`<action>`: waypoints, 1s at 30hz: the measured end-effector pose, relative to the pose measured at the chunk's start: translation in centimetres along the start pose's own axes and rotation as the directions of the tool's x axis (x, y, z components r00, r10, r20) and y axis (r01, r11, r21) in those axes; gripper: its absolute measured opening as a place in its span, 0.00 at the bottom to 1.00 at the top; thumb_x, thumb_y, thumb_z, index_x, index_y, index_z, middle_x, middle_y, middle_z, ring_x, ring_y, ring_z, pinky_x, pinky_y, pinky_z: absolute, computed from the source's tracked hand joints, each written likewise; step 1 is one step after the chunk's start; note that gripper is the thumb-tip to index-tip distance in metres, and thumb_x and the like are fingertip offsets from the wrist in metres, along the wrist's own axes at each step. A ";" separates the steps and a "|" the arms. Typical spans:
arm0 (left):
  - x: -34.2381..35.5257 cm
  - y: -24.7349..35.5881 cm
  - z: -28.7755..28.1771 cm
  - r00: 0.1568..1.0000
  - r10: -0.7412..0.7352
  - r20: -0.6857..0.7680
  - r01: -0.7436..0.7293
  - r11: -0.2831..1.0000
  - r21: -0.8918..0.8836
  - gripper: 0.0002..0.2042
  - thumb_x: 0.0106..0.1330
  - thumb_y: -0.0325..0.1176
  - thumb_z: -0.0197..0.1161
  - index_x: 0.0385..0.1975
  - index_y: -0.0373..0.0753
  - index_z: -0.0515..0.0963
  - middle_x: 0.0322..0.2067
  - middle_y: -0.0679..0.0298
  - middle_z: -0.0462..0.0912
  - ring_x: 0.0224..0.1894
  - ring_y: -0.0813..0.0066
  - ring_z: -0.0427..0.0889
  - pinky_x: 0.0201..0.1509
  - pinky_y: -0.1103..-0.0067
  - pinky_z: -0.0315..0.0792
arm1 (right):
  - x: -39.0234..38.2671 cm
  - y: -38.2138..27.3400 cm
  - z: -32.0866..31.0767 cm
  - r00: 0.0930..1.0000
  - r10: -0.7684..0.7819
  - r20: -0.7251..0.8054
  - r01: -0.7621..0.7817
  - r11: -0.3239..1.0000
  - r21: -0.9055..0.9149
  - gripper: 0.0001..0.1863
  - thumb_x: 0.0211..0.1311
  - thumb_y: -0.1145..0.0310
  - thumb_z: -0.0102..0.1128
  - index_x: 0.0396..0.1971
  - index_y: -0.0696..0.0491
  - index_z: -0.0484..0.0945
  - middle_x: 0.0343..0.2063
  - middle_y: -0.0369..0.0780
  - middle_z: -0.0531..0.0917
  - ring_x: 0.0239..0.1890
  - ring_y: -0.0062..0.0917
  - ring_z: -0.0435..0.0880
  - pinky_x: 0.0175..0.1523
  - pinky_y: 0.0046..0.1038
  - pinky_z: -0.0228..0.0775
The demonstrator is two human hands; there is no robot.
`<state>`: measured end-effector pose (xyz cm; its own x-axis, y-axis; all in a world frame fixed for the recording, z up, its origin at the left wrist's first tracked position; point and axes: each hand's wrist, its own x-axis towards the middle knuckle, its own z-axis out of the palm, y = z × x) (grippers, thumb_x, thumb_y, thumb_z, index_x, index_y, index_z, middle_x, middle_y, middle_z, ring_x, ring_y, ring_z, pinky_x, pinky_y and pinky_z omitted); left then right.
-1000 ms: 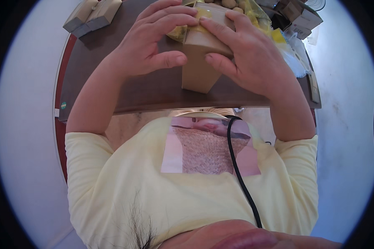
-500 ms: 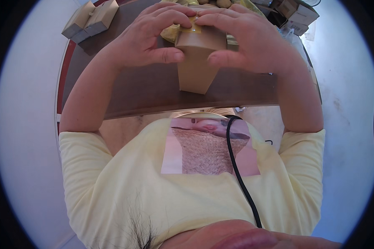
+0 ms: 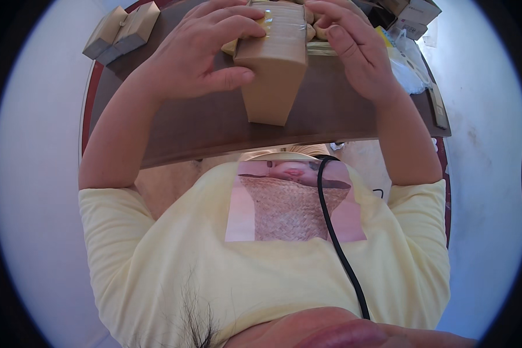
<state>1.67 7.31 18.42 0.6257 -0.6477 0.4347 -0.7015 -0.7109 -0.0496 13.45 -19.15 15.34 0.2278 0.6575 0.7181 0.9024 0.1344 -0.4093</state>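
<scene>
A brown cardboard box [image 3: 274, 87] stands on the dark table in front of me, its top facing up. A short strip of shiny yellowish tape [image 3: 267, 23] lies on the top near its left side. My left hand [image 3: 206, 49] is at the left of the box, its fingertips on the tape and its thumb by the near left edge. My right hand [image 3: 354, 49] is at the box's far right side, fingers bent and thumb apart from them. Nothing shows in its grasp; whether its fingertips touch the box is hard to tell.
Two cardboard boxes [image 3: 122, 32] stand at the far left of the table [image 3: 185, 127]. Round brown items in yellow packaging [image 3: 322, 47] lie behind the box. More cartons [image 3: 414, 14] and a white plastic bag [image 3: 409, 72] are at the right. A black cable [image 3: 336, 249] hangs down my front.
My right hand has come off the top of the box and moved right, its fingers bending. My left hand stays on the tape. The box has shifted slightly left and away.
</scene>
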 end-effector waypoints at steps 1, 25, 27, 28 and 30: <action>0.1 0.2 0.2 0.999 -0.012 -0.032 0.012 1.000 -0.014 0.28 0.61 0.55 0.65 0.52 0.38 0.73 0.60 0.57 0.73 0.65 0.52 0.66 0.69 0.60 0.59 | -0.8 0.7 0.4 0.995 0.011 -0.099 -0.018 0.997 -0.070 0.19 0.68 0.65 0.54 0.57 0.55 0.74 0.51 0.45 0.75 0.48 0.34 0.76 0.55 0.31 0.68; -1.4 -0.1 1.0 0.995 -0.066 -0.075 0.051 0.981 -0.187 0.25 0.62 0.42 0.68 0.54 0.37 0.71 0.62 0.52 0.70 0.65 0.54 0.67 0.68 0.65 0.60 | -3.0 0.7 4.5 0.998 0.037 -0.043 -0.043 0.987 -0.156 0.30 0.55 0.78 0.55 0.62 0.54 0.69 0.49 0.47 0.77 0.50 0.44 0.76 0.54 0.37 0.71; -2.1 -0.3 1.0 0.992 -0.099 -0.077 0.077 0.965 -0.249 0.24 0.62 0.39 0.67 0.55 0.37 0.70 0.62 0.51 0.70 0.66 0.56 0.66 0.68 0.66 0.59 | -3.5 1.1 5.7 0.997 0.004 -0.078 -0.011 0.996 -0.085 0.31 0.55 0.76 0.56 0.62 0.55 0.68 0.51 0.48 0.75 0.52 0.44 0.76 0.56 0.37 0.71; -2.5 -0.3 1.0 0.990 -0.116 -0.077 0.090 0.956 -0.279 0.24 0.62 0.38 0.67 0.55 0.37 0.69 0.63 0.51 0.69 0.66 0.57 0.66 0.69 0.66 0.59 | -4.0 1.1 6.6 0.995 -0.031 -0.091 0.022 0.995 -0.096 0.31 0.55 0.76 0.57 0.62 0.57 0.67 0.53 0.49 0.74 0.53 0.45 0.75 0.58 0.37 0.70; -3.7 -0.5 0.9 0.980 -0.185 -0.073 0.154 0.939 -0.309 0.24 0.62 0.36 0.67 0.55 0.36 0.69 0.63 0.51 0.68 0.66 0.58 0.65 0.69 0.67 0.58 | -4.7 1.3 7.8 0.993 -0.076 -0.089 0.065 0.991 -0.120 0.31 0.56 0.74 0.59 0.62 0.58 0.67 0.56 0.49 0.72 0.56 0.44 0.73 0.60 0.37 0.68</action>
<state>0.05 9.82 16.03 0.7180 -0.4830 0.5011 -0.6672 -0.6827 0.2980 10.70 -16.30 7.02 0.1904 0.5766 0.7946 0.9527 0.0868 -0.2912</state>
